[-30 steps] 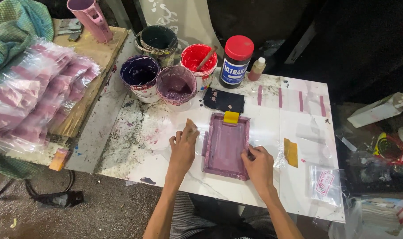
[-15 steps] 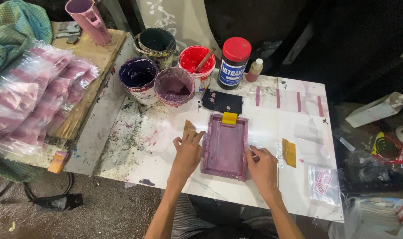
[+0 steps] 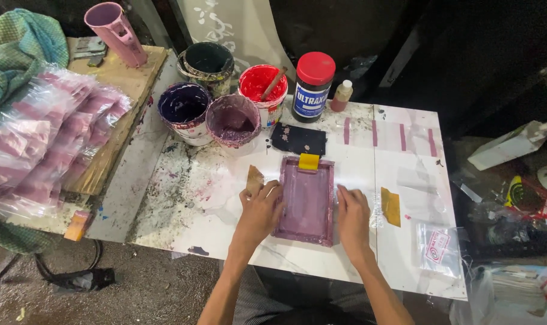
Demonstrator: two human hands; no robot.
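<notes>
Red paint tub [image 3: 262, 84] with a stick standing in it, beside a dark purple tub [image 3: 184, 103], a mauve tub [image 3: 233, 118] and a blackish tub [image 3: 208, 58] behind them. Red-lidded black jar [image 3: 313, 85], small capped bottle [image 3: 342, 95] just to its right. Black cloth patch [image 3: 298, 139] on the white tabletop [image 3: 399, 180]. Stack of clear plastic bags with pink inserts [image 3: 42, 144] at far left. Pink jug [image 3: 114, 31] on a wooden board [image 3: 117, 96]. Small printed sachet [image 3: 440, 248] near the table's right edge.
</notes>
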